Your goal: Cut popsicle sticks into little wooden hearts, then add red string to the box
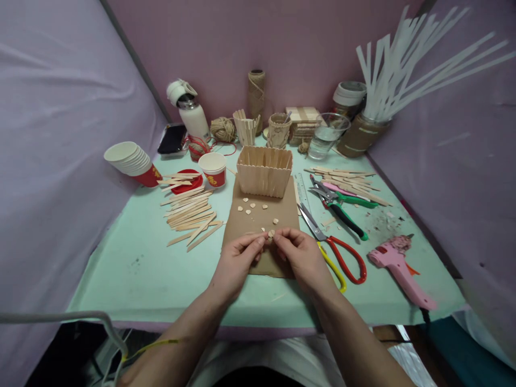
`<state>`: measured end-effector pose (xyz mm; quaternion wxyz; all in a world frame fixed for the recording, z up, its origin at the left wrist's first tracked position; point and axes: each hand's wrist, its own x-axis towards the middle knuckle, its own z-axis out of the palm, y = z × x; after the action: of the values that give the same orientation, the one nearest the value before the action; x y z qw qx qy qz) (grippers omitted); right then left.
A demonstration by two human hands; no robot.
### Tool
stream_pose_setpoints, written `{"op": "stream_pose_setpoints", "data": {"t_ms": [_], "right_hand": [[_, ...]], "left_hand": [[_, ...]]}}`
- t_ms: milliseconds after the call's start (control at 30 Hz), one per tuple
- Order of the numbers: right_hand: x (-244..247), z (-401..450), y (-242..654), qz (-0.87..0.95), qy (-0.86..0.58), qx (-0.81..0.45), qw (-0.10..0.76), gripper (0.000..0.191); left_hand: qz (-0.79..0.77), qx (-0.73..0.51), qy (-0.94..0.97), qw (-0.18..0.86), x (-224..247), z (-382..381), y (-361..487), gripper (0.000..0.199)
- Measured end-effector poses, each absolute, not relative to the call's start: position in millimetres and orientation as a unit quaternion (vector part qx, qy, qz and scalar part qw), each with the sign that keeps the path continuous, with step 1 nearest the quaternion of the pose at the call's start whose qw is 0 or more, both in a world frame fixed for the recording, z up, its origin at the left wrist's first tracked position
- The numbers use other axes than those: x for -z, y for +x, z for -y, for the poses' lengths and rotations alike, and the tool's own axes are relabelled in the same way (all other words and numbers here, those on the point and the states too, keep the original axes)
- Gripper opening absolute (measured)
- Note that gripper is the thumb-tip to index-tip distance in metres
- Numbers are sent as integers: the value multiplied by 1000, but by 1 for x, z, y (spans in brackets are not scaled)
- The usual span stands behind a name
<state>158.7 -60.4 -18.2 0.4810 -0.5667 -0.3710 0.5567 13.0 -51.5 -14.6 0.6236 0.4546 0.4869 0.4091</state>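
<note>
My left hand and my right hand meet over a brown cardboard sheet, fingertips pinched close together. Between them is a small pale wooden piece, roughly heart-shaped. The right thumb and forefinger close on its right edge. On its left side, the left fingertips pinch at or beside it; whatever lies inside that pinch is too small to make out. Several similar wooden pieces are scattered on the cardboard beyond my fingers. A box made of craft sticks stands at the cardboard's far end.
Scissors, pruning shears and a pink glue gun lie to the right. Craft sticks are piled at left, near paper cups. Along the back stand a water cup, twine and a bottle.
</note>
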Motion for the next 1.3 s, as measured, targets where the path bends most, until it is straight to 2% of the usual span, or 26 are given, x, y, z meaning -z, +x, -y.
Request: {"op": "stream_pose_setpoints", "data": {"t_ms": [200,400,733,933,1067,1133,1233,1300], "right_hand": [[22,61,160,378,-567,-555,477,28],[20,62,159,380,-562,-558,478,30],[16,65,158,378,-563,-562,473,31],[6,69,165,380,-568,-551,479,30],[-4,68,168,393,-574,-523,492,27],[-9,66,168,398,-573,-513,501,25],[-17,60,168,411,-560,-502,515,23],[-24,52,167,432,-549,-487,524,22]], "left_hand": [[-497,-403,596,485,5,51,11,18],[-486,-407,690,351,5,52,11,20],[-541,-405,657,333,4,47,6,17],[-614,-396,656,189,-1,22,-25,15],[-632,-426,609,221,-9,18,-33,10],[-617,-428,602,273,-12,21,-29,18],[-589,-426,594,345,-20,23,-16,43],[-567,-441,586,375,-28,21,-6,38]]}}
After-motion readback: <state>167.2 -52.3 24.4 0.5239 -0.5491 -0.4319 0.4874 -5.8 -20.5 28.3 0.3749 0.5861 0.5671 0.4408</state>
